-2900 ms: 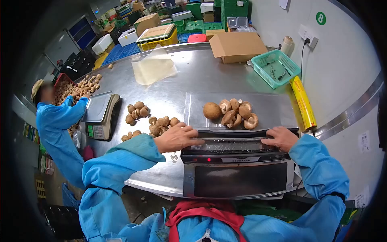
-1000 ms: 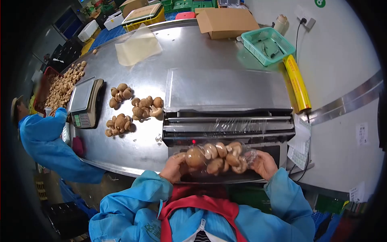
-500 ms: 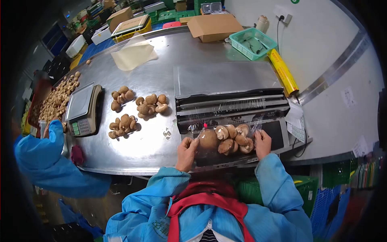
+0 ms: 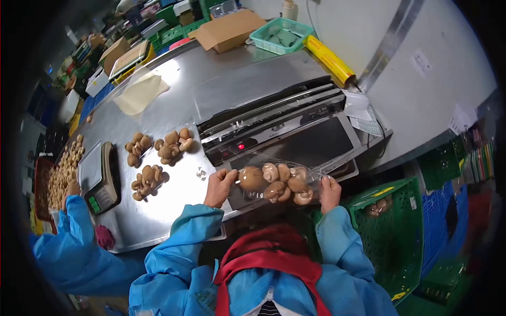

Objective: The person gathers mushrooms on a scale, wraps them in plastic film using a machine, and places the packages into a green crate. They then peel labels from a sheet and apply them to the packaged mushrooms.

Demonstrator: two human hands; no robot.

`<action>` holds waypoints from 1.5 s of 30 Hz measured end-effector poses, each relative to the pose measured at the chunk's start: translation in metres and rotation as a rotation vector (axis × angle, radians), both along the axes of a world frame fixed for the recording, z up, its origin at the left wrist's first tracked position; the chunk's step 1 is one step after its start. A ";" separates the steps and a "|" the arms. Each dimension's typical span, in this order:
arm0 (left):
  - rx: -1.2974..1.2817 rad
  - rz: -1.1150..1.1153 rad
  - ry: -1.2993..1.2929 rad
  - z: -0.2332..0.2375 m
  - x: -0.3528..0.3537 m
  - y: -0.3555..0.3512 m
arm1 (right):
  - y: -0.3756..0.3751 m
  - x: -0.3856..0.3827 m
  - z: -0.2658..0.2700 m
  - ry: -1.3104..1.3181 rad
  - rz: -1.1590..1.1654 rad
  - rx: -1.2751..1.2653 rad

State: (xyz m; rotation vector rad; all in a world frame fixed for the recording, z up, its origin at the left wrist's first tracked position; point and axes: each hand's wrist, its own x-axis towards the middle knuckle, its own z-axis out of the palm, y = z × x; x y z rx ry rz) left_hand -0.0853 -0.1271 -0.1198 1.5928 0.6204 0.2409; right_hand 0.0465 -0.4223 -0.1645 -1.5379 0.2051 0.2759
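Clear plastic film is stretched over a pack of brown mushrooms [image 4: 275, 184], held between my two hands near the table's front edge. My left hand [image 4: 219, 188] pinches the film at the pack's left end, beside the largest cap. At the right end, my right hand [image 4: 330, 193] has its fingers closed on the gathered film. Whether a tray lies beneath the mushrooms cannot be made out. Just beyond the pack is a film wrapping machine [image 4: 274, 124] with a red light lit and a dark flat plate [image 4: 311, 142].
Several loose mushroom clusters [image 4: 147, 180] lie left of the machine, near a weighing scale [image 4: 100, 176]. A co-worker's sleeve [image 4: 84, 247] is at far left beside a heap of small mushrooms [image 4: 63, 171]. At right stands a green crate [image 4: 392, 231] with a wrapped pack inside.
Both hands have drawn the wrapped mushrooms back off the machine's plate toward my body. The view has turned to the right, bringing more of the green crate into sight.
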 end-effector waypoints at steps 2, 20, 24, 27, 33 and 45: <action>0.543 0.021 -0.012 -0.004 0.005 -0.003 | 0.010 -0.001 -0.024 -0.221 -0.061 -0.101; 0.159 -0.031 -0.071 0.052 -0.037 -0.042 | 0.061 -0.088 0.072 1.070 1.004 1.411; 0.198 -0.209 -0.064 0.100 -0.068 -0.028 | 0.082 -0.079 0.112 1.680 1.009 1.526; 0.133 -0.261 -0.187 0.122 -0.087 -0.013 | 0.072 -0.109 0.026 1.359 1.454 1.312; -0.019 -0.273 -0.239 0.127 -0.112 -0.002 | 0.068 -0.118 0.047 2.330 1.039 0.779; -0.870 -0.779 -0.197 0.126 -0.110 -0.086 | 0.021 -0.103 0.093 0.653 1.354 0.186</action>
